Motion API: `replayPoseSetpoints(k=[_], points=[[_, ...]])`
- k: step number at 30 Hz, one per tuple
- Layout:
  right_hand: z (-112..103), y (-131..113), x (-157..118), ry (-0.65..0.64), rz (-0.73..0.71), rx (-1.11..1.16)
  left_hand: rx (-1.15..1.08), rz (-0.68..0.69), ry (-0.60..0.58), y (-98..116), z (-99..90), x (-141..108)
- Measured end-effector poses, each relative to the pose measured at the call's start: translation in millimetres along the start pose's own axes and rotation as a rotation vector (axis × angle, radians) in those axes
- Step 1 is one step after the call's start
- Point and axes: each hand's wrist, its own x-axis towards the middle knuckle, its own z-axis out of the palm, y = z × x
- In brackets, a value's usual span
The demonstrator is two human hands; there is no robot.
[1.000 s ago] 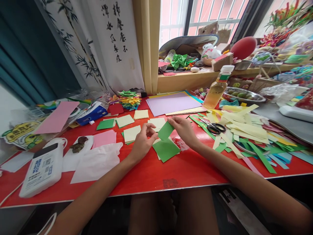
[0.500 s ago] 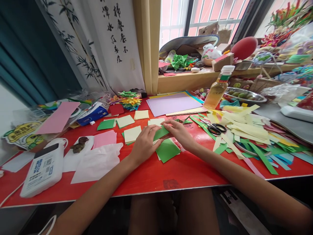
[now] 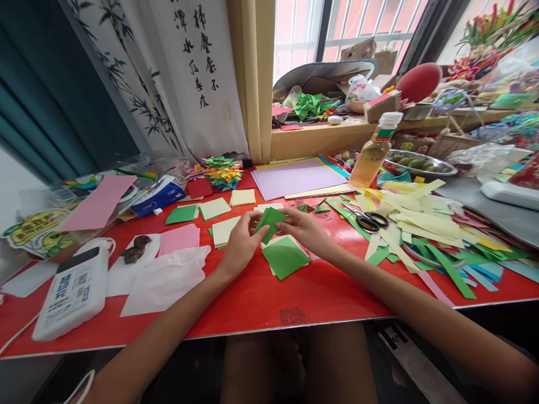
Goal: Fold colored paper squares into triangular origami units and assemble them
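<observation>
A folded piece of green paper [image 3: 270, 221] is held up between my two hands, over the middle of the table. My left hand [image 3: 243, 241] pinches its left side, thumb in front. At its right edge, the fingers of my right hand [image 3: 305, 229] grip it too. Just below lies a stack of square papers [image 3: 286, 258] with a green sheet on top and cream ones showing under it. Cream paper squares [image 3: 225, 230] sit left of my left hand, partly covered by it. Small folded green pieces [image 3: 322, 207] rest beyond my right hand.
Black-handled scissors [image 3: 370, 221] lie by a heap of paper strips [image 3: 429, 224] on the right. A bottle [image 3: 373, 154] stands behind them. Purple sheets [image 3: 298, 178] lie at the back. To the left are a white device [image 3: 73, 294], a thin white sheet [image 3: 166, 286] and pink paper [image 3: 180, 239].
The green paper in my hands has been tilted up, and more of its face shows. My right hand has shifted slightly down and its fingers have moved to the paper's right edge.
</observation>
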Motion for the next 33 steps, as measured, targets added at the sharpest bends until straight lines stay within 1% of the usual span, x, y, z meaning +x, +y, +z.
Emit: replayPoseSetpoints(k=[2,4,6,8,11,14,17,20,22,24,26,29,33], points=[[-1,1,0,0.018,0.001,-0.055,-0.055,-0.057,0.005,0,-1.4,0],[-2,0,1,0.036,0.01,-0.103,-0.07,-0.082,0.034,1,-3.0,1],[-3,-2,1,0.046,0.019,-0.075,-0.085,-0.087,0.062,1,-4.3,2],[-3,-4,1,0.05,0.03,0.024,-0.148,-0.093,0.045,1,-4.7,4],[-3,-5,1,0.028,0.094,0.238,-0.303,-0.138,0.016,0,-3.6,5],[-1,-2,1,-0.023,0.169,0.423,-0.382,-0.192,0.048,-2,-2.4,5],[2,3,1,-0.029,0.26,0.5,-0.356,-0.206,0.056,-4,-2.5,5],[6,6,2,0.003,0.326,0.519,-0.226,-0.177,0.109,-6,-3.3,4],[7,4,2,0.012,0.33,0.538,-0.085,-0.104,0.167,-5,-3.5,4],[8,1,1,0.022,0.336,0.559,0.081,0.007,0.198,-5,-2.9,2],[7,-1,1,0.046,0.34,0.572,0.25,0.143,0.187,-5,-2.0,0],[6,-1,1,0.078,0.333,0.572,0.495,0.364,0.138,-7,-1.9,-1],[3,0,1,0.08,0.331,0.553,0.753,0.671,0.118,-8,-7.3,1]])
